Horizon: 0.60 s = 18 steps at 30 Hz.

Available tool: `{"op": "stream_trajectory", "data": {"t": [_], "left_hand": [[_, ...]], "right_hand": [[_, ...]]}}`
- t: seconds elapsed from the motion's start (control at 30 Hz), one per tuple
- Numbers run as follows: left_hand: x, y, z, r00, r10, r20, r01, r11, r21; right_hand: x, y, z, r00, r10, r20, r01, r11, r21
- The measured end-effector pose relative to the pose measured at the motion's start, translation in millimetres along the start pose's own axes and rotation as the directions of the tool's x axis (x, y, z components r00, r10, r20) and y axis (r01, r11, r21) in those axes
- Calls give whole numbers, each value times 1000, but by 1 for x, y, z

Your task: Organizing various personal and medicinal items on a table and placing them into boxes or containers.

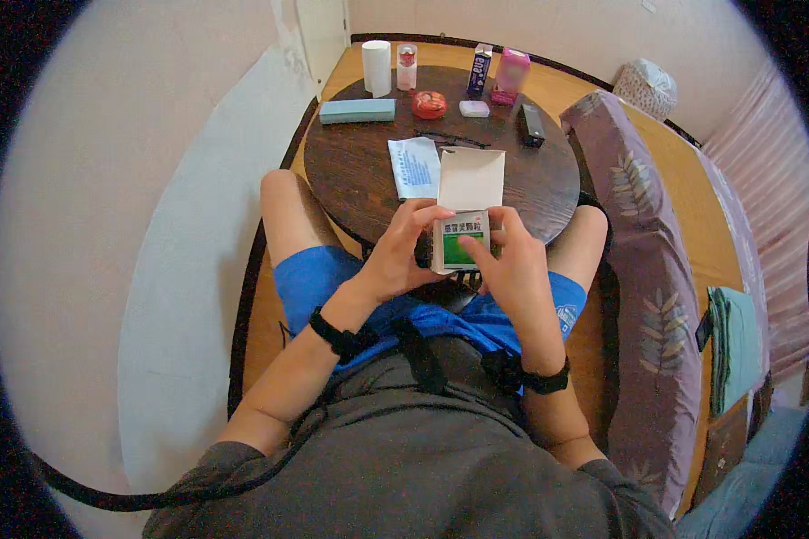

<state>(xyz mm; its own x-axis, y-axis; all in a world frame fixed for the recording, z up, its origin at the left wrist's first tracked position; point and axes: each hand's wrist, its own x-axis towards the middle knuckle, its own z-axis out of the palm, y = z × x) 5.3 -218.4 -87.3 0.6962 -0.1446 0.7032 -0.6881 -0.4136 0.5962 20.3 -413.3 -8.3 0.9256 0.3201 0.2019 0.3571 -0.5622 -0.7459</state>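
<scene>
My left hand (pixel 404 246) grips the left side of a small carton (pixel 472 178) whose white lid stands raised, away from me. In the carton lies a green and white medicine sachet (pixel 463 252) that bears writing. My right hand (pixel 516 252) is at the carton's right side, its thumb on the front of the sachet; whether its fingers hold the carton, the sachet or both, I cannot tell. Just beyond, a pale blue printed cloth or packet (pixel 415 168) lies on the round dark wooden table (pixel 350 168), and dark-framed eyeglasses (pixel 453 139) rest behind it.
On the table stand a white paper roll (pixel 377 69), a clear bottle (pixel 406 67), a dark blue carton (pixel 479 71) and a pink pack (pixel 512 74). Nearer lie a light blue case (pixel 357 111), a red round package (pixel 429 105), a small white box (pixel 474 108) and a black box (pixel 531 125).
</scene>
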Motion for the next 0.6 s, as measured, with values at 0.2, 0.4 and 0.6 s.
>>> {"op": "stream_trajectory", "data": {"t": [0.2, 0.4, 0.6], "left_hand": [[0, -1, 0, 1000, 1, -19, 0, 999, 45], [1, 2, 0, 1000, -10, -21, 10, 1000, 13], [-1, 0, 0, 1000, -29, -1, 29, 1000, 10]], "right_hand": [[-11, -21, -24, 976, -180, -126, 170, 982, -83], [-26, -21, -5, 948, -301, 99, 308, 949, -66], [-32, -27, -3, 964, -221, 149, 254, 931, -262]]}}
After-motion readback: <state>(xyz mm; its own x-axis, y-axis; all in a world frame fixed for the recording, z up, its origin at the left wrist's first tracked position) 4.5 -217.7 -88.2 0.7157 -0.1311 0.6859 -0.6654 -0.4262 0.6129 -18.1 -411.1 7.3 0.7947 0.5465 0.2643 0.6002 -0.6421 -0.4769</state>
